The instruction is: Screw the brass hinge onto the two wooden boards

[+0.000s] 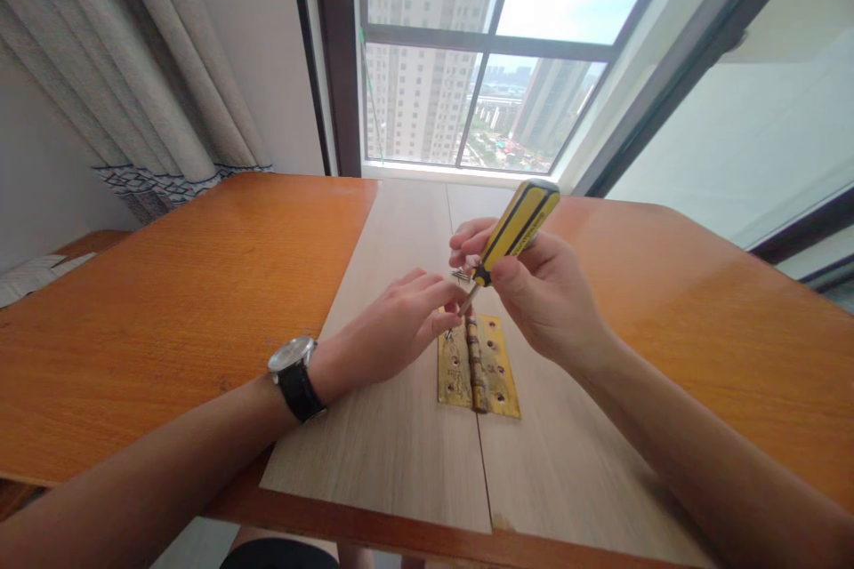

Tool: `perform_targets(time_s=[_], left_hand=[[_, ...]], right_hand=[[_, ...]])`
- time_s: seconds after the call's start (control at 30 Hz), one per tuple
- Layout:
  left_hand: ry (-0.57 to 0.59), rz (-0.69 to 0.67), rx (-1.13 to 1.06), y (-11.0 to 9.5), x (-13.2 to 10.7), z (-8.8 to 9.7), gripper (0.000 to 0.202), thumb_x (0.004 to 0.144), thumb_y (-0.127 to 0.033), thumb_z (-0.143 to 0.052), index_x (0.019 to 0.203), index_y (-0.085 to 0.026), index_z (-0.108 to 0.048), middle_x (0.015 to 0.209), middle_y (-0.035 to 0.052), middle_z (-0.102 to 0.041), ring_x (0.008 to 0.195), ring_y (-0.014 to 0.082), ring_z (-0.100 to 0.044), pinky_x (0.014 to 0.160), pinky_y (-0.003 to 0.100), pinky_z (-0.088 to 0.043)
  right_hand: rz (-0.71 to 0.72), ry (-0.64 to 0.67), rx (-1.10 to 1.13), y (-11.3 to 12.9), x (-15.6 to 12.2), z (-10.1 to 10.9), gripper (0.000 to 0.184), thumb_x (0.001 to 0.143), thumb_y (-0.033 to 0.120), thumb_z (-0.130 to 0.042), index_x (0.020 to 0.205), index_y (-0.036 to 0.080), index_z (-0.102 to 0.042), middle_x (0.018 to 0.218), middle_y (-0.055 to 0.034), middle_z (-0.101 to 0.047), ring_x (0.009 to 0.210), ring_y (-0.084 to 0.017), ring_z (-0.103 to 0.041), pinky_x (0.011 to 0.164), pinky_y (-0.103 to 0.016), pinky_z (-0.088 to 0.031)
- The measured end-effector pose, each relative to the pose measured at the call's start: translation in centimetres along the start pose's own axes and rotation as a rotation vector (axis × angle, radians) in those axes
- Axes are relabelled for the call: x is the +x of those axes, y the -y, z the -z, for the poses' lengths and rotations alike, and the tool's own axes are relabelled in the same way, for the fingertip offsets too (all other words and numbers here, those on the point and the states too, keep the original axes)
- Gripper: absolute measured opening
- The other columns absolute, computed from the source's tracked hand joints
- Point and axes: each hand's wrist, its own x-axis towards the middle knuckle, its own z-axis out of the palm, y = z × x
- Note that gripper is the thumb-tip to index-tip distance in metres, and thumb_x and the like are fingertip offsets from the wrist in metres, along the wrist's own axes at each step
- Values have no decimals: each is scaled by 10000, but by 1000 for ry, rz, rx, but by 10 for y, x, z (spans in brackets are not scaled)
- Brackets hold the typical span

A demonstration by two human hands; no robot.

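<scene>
My right hand [551,298] is closed around a yellow and black screwdriver [517,231], its handle tilted up to the right and its shaft slanting down to the left. Beside the screwdriver's tip, the thumb and fingers of my left hand [404,320] are pinched together; what lies between them is too small to make out. Just below both hands, a worn brass hinge [476,369] lies opened flat across the seam of two pale boards. A small screw [448,335] stands at the upper hole of its left leaf. Several loose screws [459,275] lie beyond the hinge, partly hidden by my fingers.
The left pale board [374,453] and right pale board [553,462] lie side by side on an orange-brown wooden table [200,284]. A window [487,44] stands beyond the far edge, with a grey curtain [153,53] at the left. A black-strapped watch [297,378] is on my left wrist.
</scene>
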Motion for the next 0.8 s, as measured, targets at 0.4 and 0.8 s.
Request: perform_targets(time_s=[0.4,0.8], left_hand=[[4,-38,17,1,0,2,161,995,-112,-530,858,-172,-587,933,34,-675,963,197,-575,919,342,-493],[-29,-26,32,0,0,2,129,1003,-138,-534,914,-177,-620,955,42,-694,978,201,-591,913,340,-500]], right_hand=[[-90,124,101,2,-3,1,341,981,515,-580,1038,255,-793,1175,-48,-711,962,-173,-661,894,-334,-543],[-77,42,155,-2,0,0,295,885,514,-723,1026,258,-760,1025,-18,-690,844,-144,-646,790,-304,-533]])
